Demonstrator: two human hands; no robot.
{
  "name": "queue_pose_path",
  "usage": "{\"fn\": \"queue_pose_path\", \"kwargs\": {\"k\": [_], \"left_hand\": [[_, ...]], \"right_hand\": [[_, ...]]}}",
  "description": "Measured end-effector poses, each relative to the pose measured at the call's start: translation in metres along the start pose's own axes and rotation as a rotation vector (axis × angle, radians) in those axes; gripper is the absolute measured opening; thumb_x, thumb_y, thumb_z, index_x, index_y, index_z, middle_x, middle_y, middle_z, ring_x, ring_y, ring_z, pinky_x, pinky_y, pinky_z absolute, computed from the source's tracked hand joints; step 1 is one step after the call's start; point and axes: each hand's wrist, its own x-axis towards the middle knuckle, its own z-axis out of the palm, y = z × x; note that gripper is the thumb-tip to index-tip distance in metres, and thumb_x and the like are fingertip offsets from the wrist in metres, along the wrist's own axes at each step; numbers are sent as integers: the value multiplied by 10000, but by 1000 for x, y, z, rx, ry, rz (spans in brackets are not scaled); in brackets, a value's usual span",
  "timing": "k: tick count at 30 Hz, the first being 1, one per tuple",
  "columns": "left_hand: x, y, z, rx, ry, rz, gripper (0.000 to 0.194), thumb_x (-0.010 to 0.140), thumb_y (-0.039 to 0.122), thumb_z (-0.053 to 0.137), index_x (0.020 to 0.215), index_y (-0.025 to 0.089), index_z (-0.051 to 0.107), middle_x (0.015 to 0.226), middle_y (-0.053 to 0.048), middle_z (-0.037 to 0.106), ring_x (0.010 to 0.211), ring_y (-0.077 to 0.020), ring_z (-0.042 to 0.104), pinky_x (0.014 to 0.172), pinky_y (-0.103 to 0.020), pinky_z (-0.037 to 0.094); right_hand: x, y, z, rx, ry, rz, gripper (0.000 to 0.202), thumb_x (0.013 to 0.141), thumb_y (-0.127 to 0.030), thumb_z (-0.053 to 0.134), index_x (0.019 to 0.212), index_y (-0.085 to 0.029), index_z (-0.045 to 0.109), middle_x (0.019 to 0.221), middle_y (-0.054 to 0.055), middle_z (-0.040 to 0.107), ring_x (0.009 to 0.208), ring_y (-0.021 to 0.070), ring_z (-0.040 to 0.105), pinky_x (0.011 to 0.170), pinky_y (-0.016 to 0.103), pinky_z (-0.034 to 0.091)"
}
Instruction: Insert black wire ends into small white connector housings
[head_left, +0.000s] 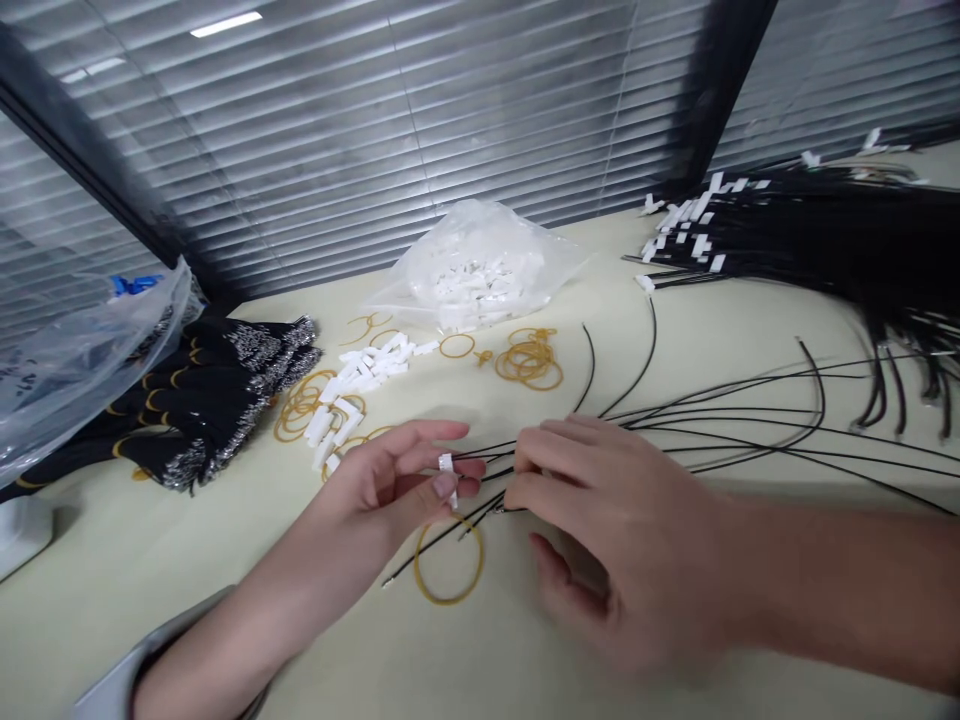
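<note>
Pinching a white connector [446,464], left hand [382,490] could lose it if half-open right hand [630,510], at three o'clock, tugs black wires [496,475] it touches.

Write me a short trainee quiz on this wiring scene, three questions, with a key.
1. True or false: the left hand pinches a small white connector.
2. Fill in the blank: the clear bag by the blinds holds many small pieces coloured ____.
3. Short answer: which hand is nearer the thick black wire bundle at the far right?

Key: 1, true; 2, white; 3, the right hand.
</note>
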Motion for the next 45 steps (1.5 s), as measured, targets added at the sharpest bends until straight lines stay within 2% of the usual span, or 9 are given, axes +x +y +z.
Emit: {"fn": "queue_pose_path", "kwargs": {"k": [4, 7, 12, 15, 19, 22, 28, 34, 45], "left_hand": [[0, -1, -2, -7, -18, 3, 282, 790, 197, 614, 1060, 190, 533, 970, -62, 699, 934, -176, 625, 806, -252, 459], [1, -2, -4, 30, -31, 20, 294, 805, 195, 598, 1086, 205, 513, 962, -44, 685, 915, -157, 607, 782, -233, 450], [1, -2, -5, 87, -38, 27, 300, 823, 208, 574, 1111, 216, 492, 918, -23, 660, 848, -140, 583, 760, -232, 440], [0, 0, -4, 110, -22, 16, 312, 809, 216, 591, 1104, 205, 492, 860, -14, 643, 819, -142, 586, 745, -232, 444], [-1, 3, -2, 78, -14, -2, 316, 795, 209, 610, 1093, 207, 505, 900, -26, 666, 834, -141, 606, 734, -211, 461], [-2, 4, 0, 29, -24, -7, 287, 802, 175, 604, 1073, 217, 519, 930, -28, 689, 866, -131, 625, 744, -189, 471], [-3, 2, 3, -10, -62, 25, 258, 806, 152, 598, 1047, 228, 550, 879, -19, 711, 848, -137, 647, 711, -182, 485], [-2, 0, 5, -17, -88, 21, 277, 804, 162, 606, 1059, 246, 536, 812, 1, 690, 823, -134, 637, 684, -172, 470], [-1, -2, 6, -12, -124, 35, 262, 815, 155, 589, 1061, 237, 548, 857, -29, 700, 795, -145, 627, 631, -188, 464]], "right_hand": [[-5, -3, 2, -94, -73, 19, 77, 763, -133, 511, 786, -151, 582, 739, 40, 509, 702, 178, 443, 629, 324, 370], [-5, 1, 7, -116, -87, -1, 91, 789, -87, 522, 747, -159, 560, 743, 22, 499, 727, 164, 445, 663, 311, 377], [-2, 3, 12, -42, -61, 53, 154, 859, -134, 462, 717, -153, 518, 732, 22, 498, 714, 165, 443, 683, 320, 389], [-1, 2, 11, -25, -62, 81, 155, 845, -91, 452, 709, -150, 496, 737, 26, 496, 707, 160, 441, 669, 301, 390], [-2, 0, 10, -36, -13, 62, 174, 780, 10, 439, 715, -147, 472, 704, 9, 469, 644, 135, 410, 588, 256, 356], [-3, 0, 9, 4, 46, 74, 149, 805, -12, 439, 748, -146, 470, 712, 3, 449, 623, 123, 386, 552, 243, 328], [-3, 3, 8, 114, 88, 38, 189, 827, 13, 365, 838, -93, 521, 805, 56, 450, 740, 143, 408, 667, 269, 369], [-3, 2, 4, 171, 159, 36, 166, 854, -32, 388, 883, -96, 538, 797, 42, 470, 712, 130, 415, 663, 263, 373], [-3, 0, 4, 156, 160, 51, 156, 876, -63, 366, 872, -121, 511, 781, 34, 502, 704, 120, 432, 636, 240, 394]]}}
